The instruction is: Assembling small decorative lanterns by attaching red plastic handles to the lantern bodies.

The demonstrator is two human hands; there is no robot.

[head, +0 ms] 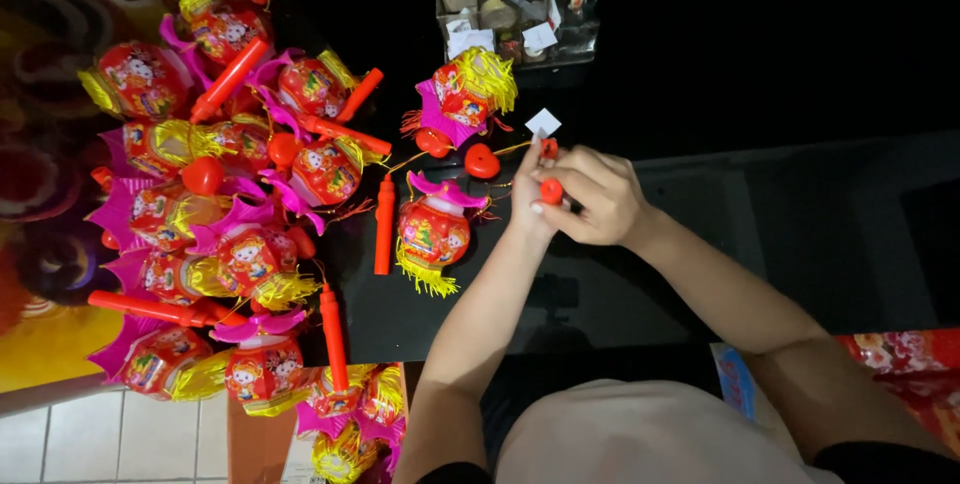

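Both hands meet over the glossy black counter [700, 244], just right of the middle lantern cluster. The right hand [595, 199] is curled shut, fingers pinched on a small red plastic cap-like piece [551, 190], while the left hand [527, 184] comes up beside it, its fingers hidden behind the right, so it is hard to tell whether they grip or only steady; a second small red bit [549, 147] and a little white paper square [543, 123] show just above the fingertips. The red piece looks light, hard and smooth, probably slippery, best pinched across its sides with fingertips. A thin yellow string [510, 149] appears to run from the hands towards a small red heart-shaped ornament [481, 161], lying just beside them on the counter. Near that lies a red paper lantern with a pink pleated top and yellow fringe [433, 232], and another like it [462, 94] sits above; these look featherweight and crushable, safer lifted by the string or the hard rim than by the paper belly. A long orange-red plastic handle stick [384, 225] lies beside the lower lantern, stiff and easy to grasp mid-length. To the left, a heap of finished lanterns [210, 204] covers the counter's end, and a clear box of tape and scraps [510, 9] stands at the far edge.
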